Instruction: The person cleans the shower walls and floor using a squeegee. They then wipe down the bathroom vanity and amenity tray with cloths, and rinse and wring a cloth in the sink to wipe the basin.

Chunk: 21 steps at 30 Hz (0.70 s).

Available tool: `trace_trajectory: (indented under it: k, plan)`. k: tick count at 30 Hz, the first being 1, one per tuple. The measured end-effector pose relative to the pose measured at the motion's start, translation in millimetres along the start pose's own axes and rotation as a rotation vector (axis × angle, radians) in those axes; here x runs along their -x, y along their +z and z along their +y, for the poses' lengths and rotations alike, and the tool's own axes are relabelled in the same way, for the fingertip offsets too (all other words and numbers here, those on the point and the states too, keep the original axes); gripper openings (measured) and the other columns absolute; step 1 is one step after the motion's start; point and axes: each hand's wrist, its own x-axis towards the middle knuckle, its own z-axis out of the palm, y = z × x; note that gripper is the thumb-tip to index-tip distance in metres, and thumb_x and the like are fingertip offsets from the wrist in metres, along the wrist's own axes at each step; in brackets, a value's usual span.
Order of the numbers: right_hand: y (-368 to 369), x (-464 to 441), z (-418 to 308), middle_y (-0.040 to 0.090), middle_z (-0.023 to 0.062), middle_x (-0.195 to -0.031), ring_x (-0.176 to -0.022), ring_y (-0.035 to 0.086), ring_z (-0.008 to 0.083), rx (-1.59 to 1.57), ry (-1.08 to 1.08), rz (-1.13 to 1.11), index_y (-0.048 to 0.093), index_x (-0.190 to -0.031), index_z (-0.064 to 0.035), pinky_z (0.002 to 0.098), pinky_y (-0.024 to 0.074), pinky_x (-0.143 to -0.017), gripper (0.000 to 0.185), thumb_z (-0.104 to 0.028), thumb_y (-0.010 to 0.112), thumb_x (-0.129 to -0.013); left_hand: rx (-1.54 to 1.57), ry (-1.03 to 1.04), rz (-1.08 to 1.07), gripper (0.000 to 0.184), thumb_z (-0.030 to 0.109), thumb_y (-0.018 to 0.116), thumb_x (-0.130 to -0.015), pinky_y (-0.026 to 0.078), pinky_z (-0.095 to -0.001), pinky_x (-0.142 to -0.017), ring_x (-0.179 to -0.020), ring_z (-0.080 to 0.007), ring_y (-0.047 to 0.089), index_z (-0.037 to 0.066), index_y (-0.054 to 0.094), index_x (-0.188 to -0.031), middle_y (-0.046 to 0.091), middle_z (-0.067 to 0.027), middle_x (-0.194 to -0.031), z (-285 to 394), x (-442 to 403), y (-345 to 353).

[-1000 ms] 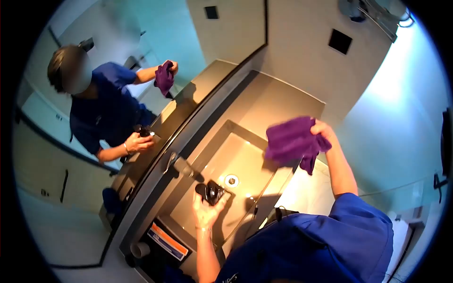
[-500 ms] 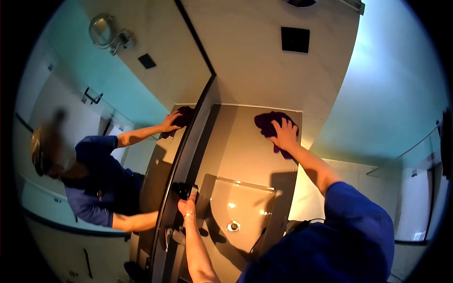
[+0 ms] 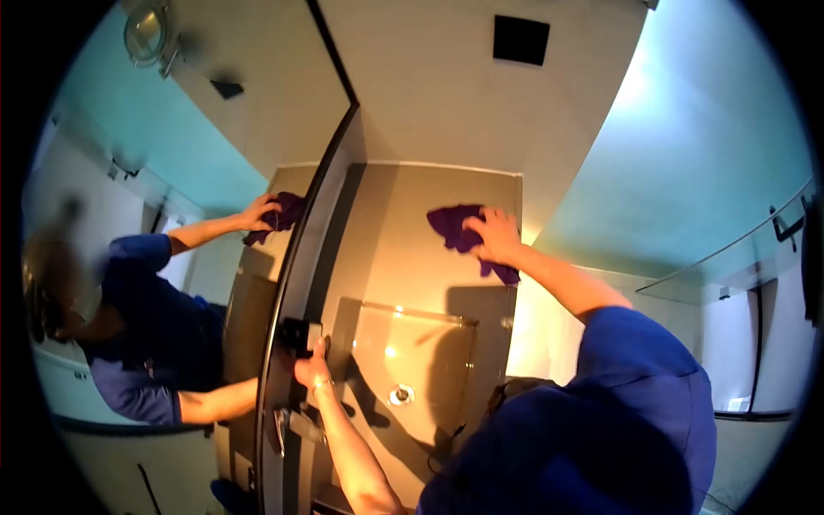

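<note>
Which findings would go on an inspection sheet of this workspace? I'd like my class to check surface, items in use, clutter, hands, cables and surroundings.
Surface: grey-brown counter with a sunken sink; shadows fall across both.
Items in use: bunched purple cloth on the counter; dark object beside the mirror, kind unclear.
Clutter: nothing seen.
Hands: right hand over the cloth, fingers bent; left hand holds the dark object.
Cables: thin cord-like dark line near the sink's front edge; its ends are unclear.
Surroundings: mirror along one side, black square plate on the wall, bluish panel at right.
</note>
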Motion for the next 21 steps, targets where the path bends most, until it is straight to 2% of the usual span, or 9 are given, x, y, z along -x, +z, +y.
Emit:
trace_trajectory:
  k: [3, 5, 7, 9, 12, 13, 15, 19, 21]
  plan:
    - [-5.6, 88.7, -38.5, 0.05, 0.0124, -0.101, -0.099, 0.047, 0.0346, -0.224, -0.328, 0.027, 0.06, -0.094, -0.022, 0.0463, 0.0404, -0.08, 0.042, -0.018, 0.07, -0.054, 0.296, 0.543, 0.393, 0.052, 0.023, 0.084, -0.062, 0.05, -0.0357, -0.066, -0.073, -0.0233, 0.06, -0.007, 0.058, -0.096, 0.064, -0.0156, -0.082, -41.6, 16.5, 21.6]
    - [17.1, 130.3, -65.3, 0.056, 0.0098, -0.086, -0.085, 0.055, 0.0324, -0.458, -0.504, 0.081, 0.061, -0.095, -0.0186, 0.0414, 0.0476, -0.073, 0.046, -0.01, 0.069, -0.051, 0.755, 0.195, -0.118, 0.047, 0.012, 0.079, -0.069, 0.05, -0.0286, -0.066, -0.076, -0.0172, 0.059, -0.002, 0.054, -0.107, 0.063, -0.0114, -0.094, -34.1, 79.9, -17.8]
    - [9.5, 146.6, -96.4, 0.061, 0.0102, -0.097, -0.089, 0.06, 0.0273, -0.745, -0.401, -0.416, 0.062, -0.101, -0.0157, 0.0378, 0.0494, -0.081, 0.049, -0.005, 0.073, -0.055, 1.035, 0.049, -0.185, 0.032, 0.008, 0.072, -0.076, 0.051, -0.0254, -0.063, -0.073, -0.0134, 0.061, 0.001, 0.057, -0.104, 0.064, -0.0115, -0.089, -60.6, 126.8, -33.3]
    - [-0.4, 135.5, -128.6, 0.063, 0.0086, -0.098, -0.091, 0.06, 0.021, -1.111, -0.012, -0.954, 0.061, -0.106, -0.0085, 0.0338, 0.049, -0.081, 0.052, -0.002, 0.075, -0.057, 1.233, -0.274, -0.194, 0.023, 0.007, 0.067, -0.082, 0.053, -0.0277, -0.058, -0.066, -0.0174, 0.063, 0.002, 0.057, -0.102, 0.064, -0.0116, -0.084, -78.5, 163.0, -73.6]
    - [1.2, 117.3, -181.9, 0.064, 0.0093, -0.092, -0.086, 0.062, 0.0203, -1.703, 0.243, -1.281, 0.058, -0.109, -0.0008, 0.0332, 0.0499, -0.078, 0.042, 0.001, 0.063, -0.067, 1.263, -0.278, 0.054, 0.016, 0.015, 0.056, -0.09, 0.053, -0.0299, -0.054, -0.064, -0.02, 0.064, 0.003, 0.057, -0.101, 0.064, -0.0111, -0.083, -128.8, 173.5, -121.0]
    - [-5.2, 101.6, -211.3, 0.064, 0.0101, -0.092, -0.083, 0.062, 0.0196, -1.866, 0.078, -1.252, 0.056, -0.11, -0.0003, 0.0323, 0.0513, -0.074, 0.038, -0.003, 0.061, -0.072, 1.255, -0.303, 0.132, 0.017, 0.017, 0.053, -0.092, 0.053, -0.0307, -0.054, -0.065, -0.0208, 0.064, 0.004, 0.056, -0.102, 0.064, -0.0109, -0.085, -143.8, 163.9, -131.4]
    - [-61.2, 83.8, -285.6, 0.058, 0.0176, -0.102, -0.087, 0.062, 0.0251, -1.886, -0.048, -1.212, 0.037, -0.127, -0.0036, 0.0342, 0.0546, -0.074, 0.049, -0.009, 0.055, -0.081, 1.32, -0.361, 0.175, 0.02, 0.02, 0.049, -0.094, 0.052, -0.0319, -0.054, -0.065, -0.0222, 0.064, 0.004, 0.055, -0.103, 0.064, -0.0103, -0.086, -148.0, 134.2, -151.4]
    - [9.6, 60.2, -424.7, 0.061, 0.0114, -0.106, -0.092, 0.059, 0.0173, -1.419, -0.389, -1.101, 0.054, -0.115, -0.0003, 0.0279, 0.0479, -0.077, 0.048, -0.02, 0.071, -0.075, 1.277, -0.408, 0.039, 0.022, 0.019, 0.049, -0.092, 0.053, -0.0324, -0.054, -0.066, -0.0214, 0.064, -0.001, 0.056, -0.097, 0.062, -0.0103, -0.082, -138.5, 66.4, -156.3]
    - [5.2, 92.8, -469.1, 0.065, 0.0174, -0.09, -0.088, 0.062, 0.0301, -0.716, -0.555, -0.526, 0.064, -0.099, -0.005, 0.0458, 0.0433, -0.083, 0.054, -0.047, 0.069, -0.067, 1.061, -0.392, 0.038, 0.02, 0.015, 0.048, -0.091, 0.055, -0.034, -0.055, -0.069, -0.0202, 0.064, -0.002, 0.057, -0.092, 0.062, -0.0111, -0.082, -131.3, 57.6, -153.9]
